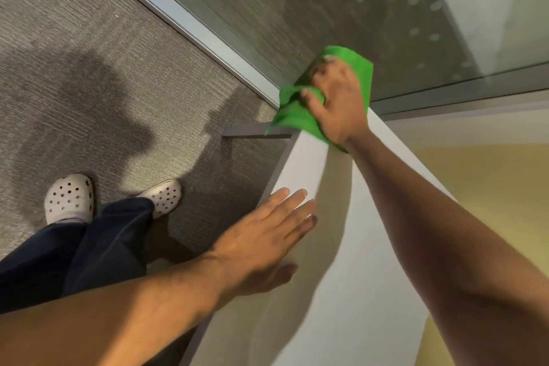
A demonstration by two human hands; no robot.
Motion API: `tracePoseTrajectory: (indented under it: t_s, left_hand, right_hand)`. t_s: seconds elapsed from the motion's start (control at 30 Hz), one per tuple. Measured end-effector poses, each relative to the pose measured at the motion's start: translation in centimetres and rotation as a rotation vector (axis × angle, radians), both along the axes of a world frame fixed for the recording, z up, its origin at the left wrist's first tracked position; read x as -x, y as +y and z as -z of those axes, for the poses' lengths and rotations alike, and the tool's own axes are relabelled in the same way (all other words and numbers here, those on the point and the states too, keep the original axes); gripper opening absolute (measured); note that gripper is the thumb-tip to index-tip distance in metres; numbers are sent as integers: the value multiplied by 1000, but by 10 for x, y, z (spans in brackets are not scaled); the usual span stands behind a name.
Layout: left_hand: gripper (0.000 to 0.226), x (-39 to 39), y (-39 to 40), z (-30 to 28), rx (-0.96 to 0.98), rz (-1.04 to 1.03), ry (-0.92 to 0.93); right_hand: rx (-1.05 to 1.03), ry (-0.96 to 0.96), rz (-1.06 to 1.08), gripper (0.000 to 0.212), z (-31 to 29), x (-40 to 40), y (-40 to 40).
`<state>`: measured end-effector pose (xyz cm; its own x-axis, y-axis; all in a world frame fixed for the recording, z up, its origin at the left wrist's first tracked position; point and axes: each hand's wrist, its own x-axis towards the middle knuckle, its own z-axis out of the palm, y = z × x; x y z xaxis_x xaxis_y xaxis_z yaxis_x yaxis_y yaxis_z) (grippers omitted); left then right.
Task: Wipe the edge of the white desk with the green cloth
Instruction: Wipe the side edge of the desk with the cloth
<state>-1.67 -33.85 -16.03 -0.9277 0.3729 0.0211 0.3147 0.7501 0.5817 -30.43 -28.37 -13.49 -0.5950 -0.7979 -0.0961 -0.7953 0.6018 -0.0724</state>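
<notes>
The white desk runs from the bottom centre up toward the middle of the head view, with its left edge facing the floor. At the desk's far corner my right hand presses down on the green cloth, fingers curled into its folds. The cloth drapes over the corner and hangs a little past the edge. Nearer to me, my left hand lies flat on the desk by its left edge, fingers spread, holding nothing.
Grey carpet covers the floor on the left, where my feet in pale perforated clogs stand. A glass partition with a metal frame runs behind the desk's far corner. A dark desk leg bar juts out under the corner.
</notes>
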Motion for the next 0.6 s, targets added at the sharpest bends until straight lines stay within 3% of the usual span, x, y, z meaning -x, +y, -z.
tracePoseTrajectory:
  t_s: [0.1,0.17,0.3,0.4,0.5,0.6]
  left_hand:
    - [83,0,-5,-3,-23,-11,8]
    - [79,-2,-6,-3,22,37,13]
    - [68,-13,-2,-3,79,235,109]
    - [76,-15,-6,-2,27,328,116]
    - [80,-13,-7,1,16,354,88]
    - [81,-13,-4,1,9,360,55]
  right_hand:
    - [110,-23,485,50,2,-1,-18]
    - [70,22,592,58,4,-12,-24]
    - [35,-2,568,66,6,-50,-12]
    - [3,-14,494,64,7,-91,4]
    - [-29,-13,301,59,9,-137,27]
    - [-46,-51,53,61,9,-131,52]
